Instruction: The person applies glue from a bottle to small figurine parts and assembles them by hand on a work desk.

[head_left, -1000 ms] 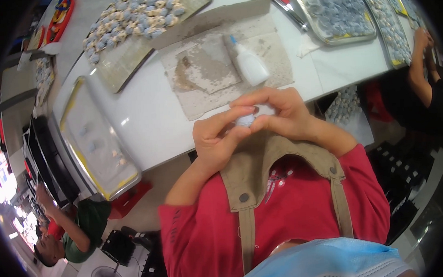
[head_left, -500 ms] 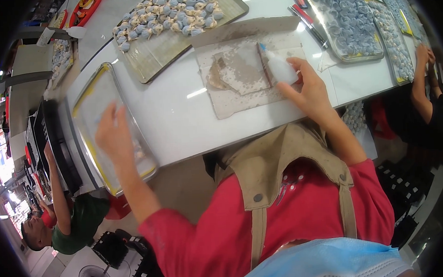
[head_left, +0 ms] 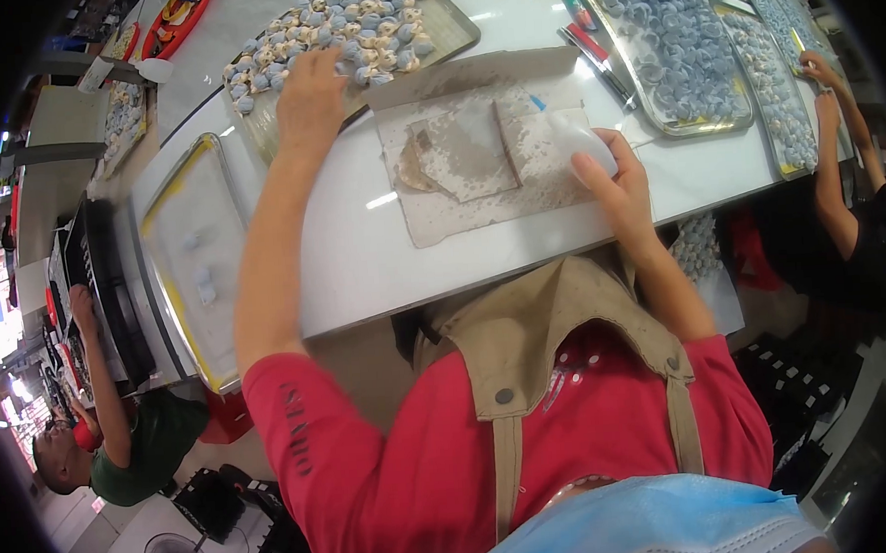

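White worktop (head_left: 441, 247) stretches across our view, and we take the stained brown cardboard sheet (head_left: 477, 155) at its middle as our landmark. Our left arm runs out long and straight to the far left of that cardboard, and the left hand (head_left: 308, 98) lies palm down, fingers curled onto the small pale blue-grey shells heaped on a metal tray (head_left: 445, 31); whether it has pinched one up, we cannot tell. Our right arm bends in short, and the right hand (head_left: 613, 182) sits at the cardboard's right edge, fingers wrapped round a soft white squeeze bottle (head_left: 576, 134) with a blue tip, lying tilted on the sheet. Just beyond the cardboard's far right corner lie red and dark pens (head_left: 586, 44). Right of it sits a second tray (head_left: 672, 49) packed with blue shells. Left of it, near the worktop's end, sits a yellow-rimmed tray (head_left: 196, 254) with a few white pieces.
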### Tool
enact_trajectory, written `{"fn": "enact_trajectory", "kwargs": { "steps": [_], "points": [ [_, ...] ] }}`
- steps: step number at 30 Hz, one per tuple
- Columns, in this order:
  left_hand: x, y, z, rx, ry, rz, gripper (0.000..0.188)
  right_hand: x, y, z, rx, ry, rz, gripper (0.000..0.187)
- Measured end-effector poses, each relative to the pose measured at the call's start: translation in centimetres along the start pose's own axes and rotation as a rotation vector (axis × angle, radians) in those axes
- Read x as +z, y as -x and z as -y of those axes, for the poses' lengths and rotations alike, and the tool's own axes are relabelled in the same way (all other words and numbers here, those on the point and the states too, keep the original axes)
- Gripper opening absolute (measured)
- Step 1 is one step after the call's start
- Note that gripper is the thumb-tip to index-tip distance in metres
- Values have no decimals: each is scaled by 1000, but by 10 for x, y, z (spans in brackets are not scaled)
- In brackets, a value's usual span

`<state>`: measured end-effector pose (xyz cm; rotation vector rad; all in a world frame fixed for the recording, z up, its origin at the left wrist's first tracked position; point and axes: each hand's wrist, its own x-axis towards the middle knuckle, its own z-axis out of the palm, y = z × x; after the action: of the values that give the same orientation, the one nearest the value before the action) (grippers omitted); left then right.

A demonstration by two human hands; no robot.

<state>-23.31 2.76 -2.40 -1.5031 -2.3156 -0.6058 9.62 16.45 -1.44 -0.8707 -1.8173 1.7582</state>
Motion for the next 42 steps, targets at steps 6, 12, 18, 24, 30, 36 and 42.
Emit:
{"fn": "enact_trajectory", "kwargs": {
  "steps": [6, 12, 18, 24, 30, 36, 42],
  "points": [
    [-40, 27, -49, -715, 917, -70, 23, -14, 3, 0, 33, -208, 54, 25],
    [-38, 92, -157, -944, 2002, 463, 32, -25, 7, 5, 18, -242, 71, 24],
    [-36, 101, -212, -1118, 1837, 380, 31, -29, 20, 20, -109, -111, 37, 25],
    [-36, 111, -209, -924, 1671, 325, 36, -33, 31, 29, -377, 187, 10, 27],
    [-47, 114, -210, -954, 1609, 286, 35, -23, 31, 43, -611, 422, 7, 28],
    [-45, 119, -207, -914, 1637, 220, 36, -12, 30, 50, -622, 500, 29, 30],
    [-46, 119, -207, -904, 1660, 206, 36, -8, 30, 51, -640, 524, 37, 30]
  ]
}}
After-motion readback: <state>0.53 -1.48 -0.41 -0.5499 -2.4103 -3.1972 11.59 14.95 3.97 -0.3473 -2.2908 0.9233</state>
